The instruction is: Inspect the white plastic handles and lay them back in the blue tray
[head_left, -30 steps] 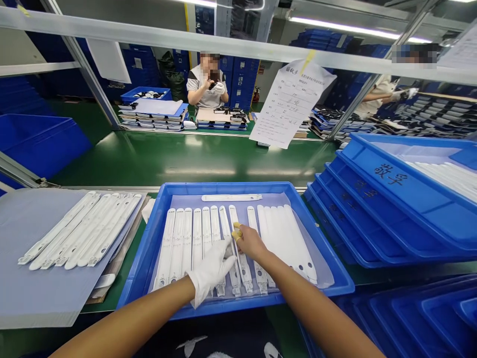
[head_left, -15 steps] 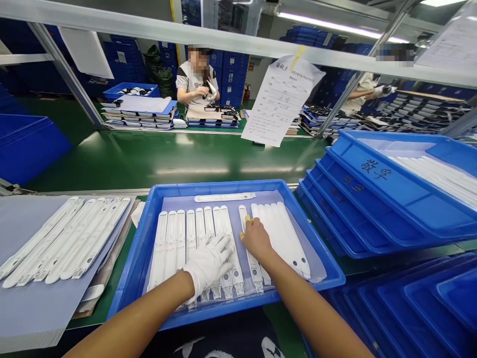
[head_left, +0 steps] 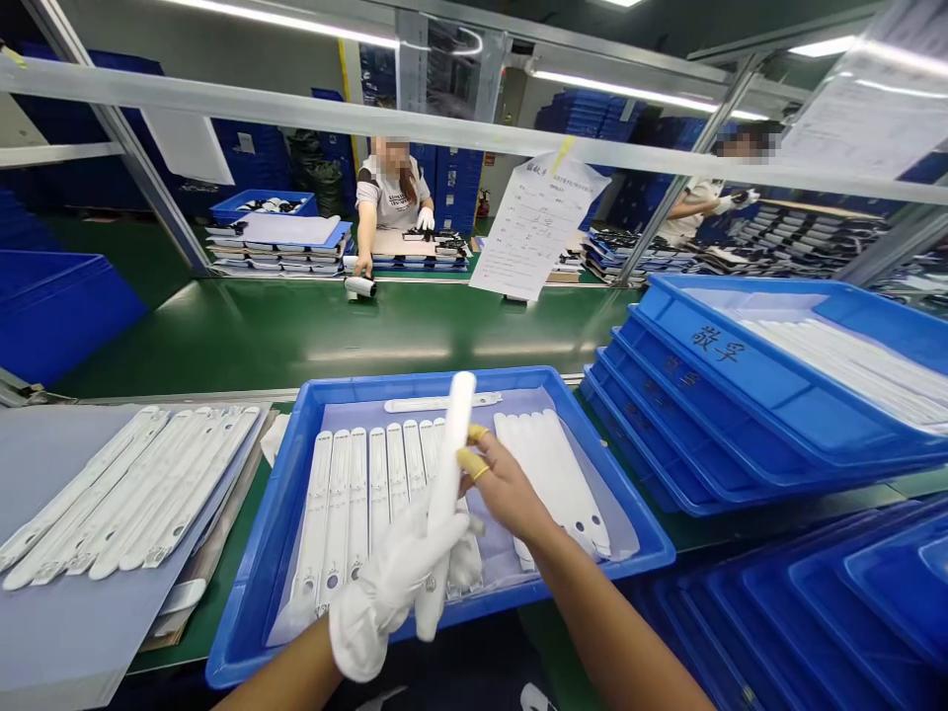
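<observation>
A long white plastic strip [head_left: 451, 459] with rounded ends is held up, tilted, above the blue tray [head_left: 259, 553]. My left hand [head_left: 404, 568], in a white glove, is closed around its lower part. My right hand [head_left: 504, 484], with yellow covers on the fingertips, grips the strip higher up between thumb and fingers. In the tray, a row of similar white strips [head_left: 337, 504] lies on the left, detailed side up. Another group of strips [head_left: 544, 464], smooth side up, lies on the right. One strip [head_left: 415, 404] lies crosswise at the far side.
More white strips [head_left: 125, 494] lie on a lined stack to the left. Stacked blue trays [head_left: 741, 395] stand at the right, with others [head_left: 815, 602] lower down. A paper sheet [head_left: 537, 227] hangs from the rail ahead. Across the green surface [head_left: 296, 326] a co-worker [head_left: 392, 193] reaches forward.
One strip has been lifted from the tray's middle and now stands tilted in both hands. My left hand has turned and closed on it. The co-worker's arm has reached out to a white-and-black part.
</observation>
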Motion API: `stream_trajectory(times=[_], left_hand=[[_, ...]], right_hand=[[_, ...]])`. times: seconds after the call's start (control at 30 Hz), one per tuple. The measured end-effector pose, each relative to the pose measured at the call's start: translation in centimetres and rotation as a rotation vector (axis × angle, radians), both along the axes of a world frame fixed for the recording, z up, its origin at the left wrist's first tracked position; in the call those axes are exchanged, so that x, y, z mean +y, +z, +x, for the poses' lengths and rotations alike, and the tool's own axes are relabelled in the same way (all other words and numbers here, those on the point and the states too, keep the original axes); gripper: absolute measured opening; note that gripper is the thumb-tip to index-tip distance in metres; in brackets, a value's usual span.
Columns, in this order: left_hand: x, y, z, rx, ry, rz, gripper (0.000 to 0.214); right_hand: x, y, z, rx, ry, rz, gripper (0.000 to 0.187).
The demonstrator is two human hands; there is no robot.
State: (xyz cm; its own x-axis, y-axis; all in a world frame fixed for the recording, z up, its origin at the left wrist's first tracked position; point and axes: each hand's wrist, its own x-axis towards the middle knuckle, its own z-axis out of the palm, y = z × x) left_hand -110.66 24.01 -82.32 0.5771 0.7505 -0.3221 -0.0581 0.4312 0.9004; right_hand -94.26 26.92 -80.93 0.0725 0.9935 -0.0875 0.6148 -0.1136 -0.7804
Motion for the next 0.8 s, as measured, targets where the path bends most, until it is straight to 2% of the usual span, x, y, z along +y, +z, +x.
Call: stream_trajectory(times=[0.07,0.2,0.27,0.33,0.4,0.47,0.6,0.7,0.8], left_hand=[[-1.0,0.1,-0.8,-0.051,0.057,-0.180,0.043],[-2.5,-1.0,-2.8,-0.212,0.194,-0.391,0.036],[-3.0,-1.7,-3.5,-0.335,0.215,-0.518,0.046],[-3.4,-2.1,-3.6,-0.425,0.194,-0.641,0.060],[-3.6,-2.3,-3.4,-0.437,0.167,-0.696,0.065],[-3.7,-2.4,-3.0,-0.410,0.201,-0.653,0.063],[-3.9,-2.0,-2.7,-0.308,0.308,-0.482,0.053],[-4.1,-1.5,-2.9,-0.284,0.325,-0.421,0.055],[-4.0,-1.2,-3.2,-0.329,0.309,-0.452,0.052]], right_hand=[[-0.2,-0.4,0.2,-0.060,0.012,0.006,0.042],[-0.5,-3.0,2.7,-0.351,-0.200,-0.081,0.058],[-0.8,-4.5,3.5,-0.454,-0.241,-0.149,0.059],[-1.0,-5.6,3.5,-0.491,-0.206,-0.184,0.055],[-1.0,-6.3,3.2,-0.477,-0.164,-0.200,0.049],[-0.5,-6.5,3.0,-0.426,-0.165,-0.216,0.044],[0.9,-5.6,4.0,-0.208,-0.283,-0.205,0.046],[1.1,-3.4,4.3,0.056,-0.345,-0.164,0.052],[-0.4,-0.6,2.3,0.349,-0.325,-0.102,0.051]])
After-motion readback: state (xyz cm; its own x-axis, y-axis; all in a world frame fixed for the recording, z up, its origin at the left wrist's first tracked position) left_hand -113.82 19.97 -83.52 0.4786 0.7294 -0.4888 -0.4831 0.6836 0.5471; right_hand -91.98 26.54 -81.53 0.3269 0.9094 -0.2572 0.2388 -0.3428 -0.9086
